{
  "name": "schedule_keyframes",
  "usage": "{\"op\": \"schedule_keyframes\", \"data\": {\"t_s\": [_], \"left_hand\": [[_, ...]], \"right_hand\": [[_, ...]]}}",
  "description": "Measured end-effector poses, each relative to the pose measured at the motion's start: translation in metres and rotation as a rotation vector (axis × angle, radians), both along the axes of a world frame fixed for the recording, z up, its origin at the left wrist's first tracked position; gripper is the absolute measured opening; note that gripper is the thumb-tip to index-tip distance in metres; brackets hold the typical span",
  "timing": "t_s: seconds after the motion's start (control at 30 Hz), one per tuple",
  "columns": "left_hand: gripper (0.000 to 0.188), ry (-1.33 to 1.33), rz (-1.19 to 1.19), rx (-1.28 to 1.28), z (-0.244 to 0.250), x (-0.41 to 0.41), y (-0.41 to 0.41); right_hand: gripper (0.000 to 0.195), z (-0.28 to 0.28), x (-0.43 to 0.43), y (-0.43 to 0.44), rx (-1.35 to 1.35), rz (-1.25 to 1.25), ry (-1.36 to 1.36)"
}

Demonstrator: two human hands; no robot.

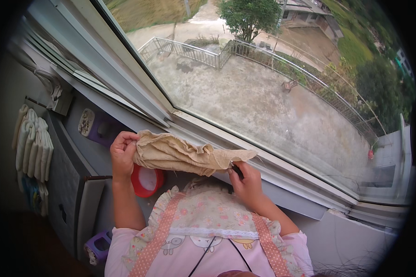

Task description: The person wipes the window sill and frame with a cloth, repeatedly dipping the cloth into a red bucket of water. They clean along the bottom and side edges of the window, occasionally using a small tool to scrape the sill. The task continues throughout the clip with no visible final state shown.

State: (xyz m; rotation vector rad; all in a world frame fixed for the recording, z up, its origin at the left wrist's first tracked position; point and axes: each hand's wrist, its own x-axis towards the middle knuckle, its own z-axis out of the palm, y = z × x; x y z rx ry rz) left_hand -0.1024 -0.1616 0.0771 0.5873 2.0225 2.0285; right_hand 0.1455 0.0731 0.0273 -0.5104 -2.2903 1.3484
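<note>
A crumpled beige cloth (180,152) with frayed edges is stretched between both hands, in front of the window sill. My left hand (124,155) pinches its left end between thumb and fingers. At the cloth's lower right edge, my right hand (244,178) is closed around a small dark-handled tool; its tip is hidden by the cloth, so its kind cannot be told. Beneath the cloth's left part stands a red plastic container (147,180) with something whitish inside. A floral ruffled apron (211,211) covers my front.
A closed sliding window (263,104) and its white frame run diagonally ahead. To the left are folded pale cloths (33,145), a grey padded piece of furniture (64,173) and a purple container (100,126). Another purple container (98,246) stands lower left.
</note>
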Motion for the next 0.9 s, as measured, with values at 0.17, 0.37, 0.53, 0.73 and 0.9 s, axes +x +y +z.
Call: {"op": "schedule_keyframes", "data": {"t_s": [0.17, 0.37, 0.53, 0.73, 0.9], "left_hand": [[0.017, 0.353, -0.012, -0.666, -0.069, 0.003, 0.018], [0.028, 0.507, -0.080, -0.578, -0.064, 0.022, 0.046], [0.028, 0.656, -0.284, -0.556, -0.064, 0.038, 0.086], [0.014, 0.550, -0.298, -0.575, -0.075, 0.040, 0.094], [0.008, 0.574, -0.012, -0.640, -0.081, 0.041, 0.090]], "right_hand": [[0.019, -0.019, 0.010, 0.012, 0.121, 0.041, -0.408], [0.018, 0.005, 0.010, 0.018, 0.286, 0.076, -0.325], [0.018, -0.001, -0.009, 0.020, 0.448, 0.186, -0.363], [0.021, -0.010, -0.018, 0.014, 0.538, 0.249, -0.439], [0.017, -0.008, -0.024, 0.012, 0.585, 0.256, -0.436]]}}
